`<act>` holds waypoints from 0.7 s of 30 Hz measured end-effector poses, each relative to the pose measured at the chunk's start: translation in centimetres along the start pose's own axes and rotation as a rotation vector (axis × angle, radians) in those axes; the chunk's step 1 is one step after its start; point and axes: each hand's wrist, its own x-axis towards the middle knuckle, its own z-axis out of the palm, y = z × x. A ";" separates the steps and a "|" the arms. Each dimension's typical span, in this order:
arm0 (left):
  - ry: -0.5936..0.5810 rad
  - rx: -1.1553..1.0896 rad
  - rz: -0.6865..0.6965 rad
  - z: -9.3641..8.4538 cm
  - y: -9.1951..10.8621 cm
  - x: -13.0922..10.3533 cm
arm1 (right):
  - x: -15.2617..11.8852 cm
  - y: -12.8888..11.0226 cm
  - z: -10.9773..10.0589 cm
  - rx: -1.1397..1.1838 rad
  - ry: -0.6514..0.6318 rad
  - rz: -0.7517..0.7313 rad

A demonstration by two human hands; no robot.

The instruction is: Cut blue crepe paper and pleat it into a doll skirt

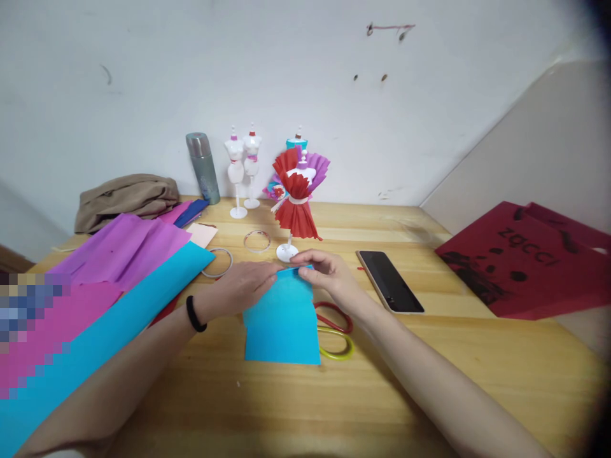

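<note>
A blue paper piece (282,331) lies on the wooden table in front of me, partly over a pair of scissors whose red handle (351,324) and yellow handle (351,348) stick out on the right. My left hand (243,286) is at the paper's far left edge, fingers together and pointing right. At the far right corner, my right hand (321,270) pinches the paper's edge between thumb and fingers. Just beyond my hands stands a small mannequin (298,200) dressed in pleated red and purple paper.
Purple paper (126,248), a long blue sheet (119,324) and brown cloth (126,194) lie left. Two white mannequins (235,168), a flask (203,168) and tape rings (256,241) are beyond. A phone (391,280) and red bag (529,264) are right.
</note>
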 end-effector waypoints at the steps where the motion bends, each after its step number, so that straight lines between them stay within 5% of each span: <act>1: 0.008 -0.019 0.007 0.1 -0.1 0.0 | 0.0 0.0 0.0 -0.092 0.016 -0.096; 5: 0.025 -0.136 0.052 0.5 -0.5 0.0 | -0.3 0.0 0.3 -0.429 -0.004 -0.422; 10: 0.020 -0.219 0.034 1.0 -0.9 0.0 | -0.6 0.3 0.4 -0.695 -0.019 -0.604; 21: -0.038 -0.144 -0.057 -0.1 -0.1 0.0 | -0.2 0.6 0.1 -0.884 -0.120 -0.659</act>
